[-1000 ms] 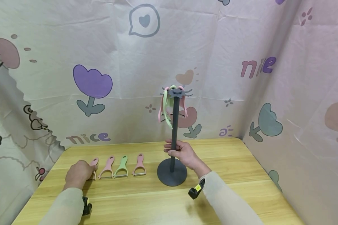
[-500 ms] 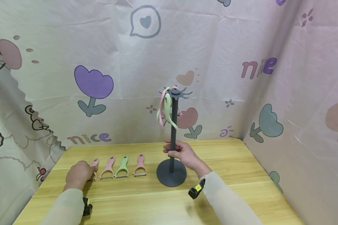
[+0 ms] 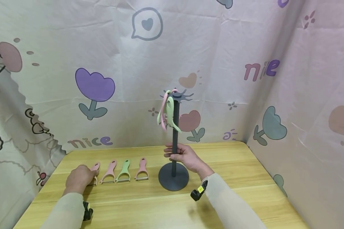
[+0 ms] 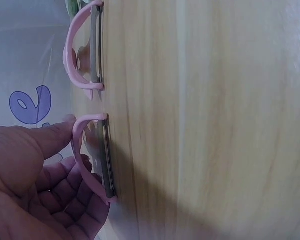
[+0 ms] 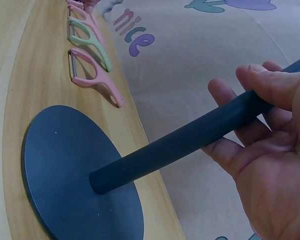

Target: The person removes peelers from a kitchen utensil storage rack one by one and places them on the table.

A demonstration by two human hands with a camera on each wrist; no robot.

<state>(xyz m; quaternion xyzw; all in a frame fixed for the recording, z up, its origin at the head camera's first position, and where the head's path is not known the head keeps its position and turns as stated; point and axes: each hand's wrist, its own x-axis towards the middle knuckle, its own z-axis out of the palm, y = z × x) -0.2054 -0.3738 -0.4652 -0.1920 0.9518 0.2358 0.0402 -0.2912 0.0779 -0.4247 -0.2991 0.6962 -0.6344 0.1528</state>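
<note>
On the rack: dark grey metal hanging stand point(image 3: 173, 149) carries a few pink and green plastic peelers point(image 3: 167, 113) up top.
On the table: four peelers remain in a row on the pale wooden tabletop point(image 3: 240, 178).
Right hand point(image 3: 186, 156): fingers wrapped round the pole.
Left hand point(image 3: 78, 178): fingers curled about the leftmost pink peeler point(image 4: 92, 160), not lifted yet.
Room: curtain close behind; front and right open.

A wooden table point(image 3: 235, 168) stands in a corner hung with a pale printed cloth point(image 3: 46, 28) showing a purple tulip point(image 3: 94, 86), a heart bubble point(image 3: 147, 23) and the word "nice" (in pink and purple letters). On the table lie a pink peeler point(image 3: 109, 172), a green peeler point(image 3: 124, 172) and another pink peeler point(image 3: 142, 170), side by side
</note>
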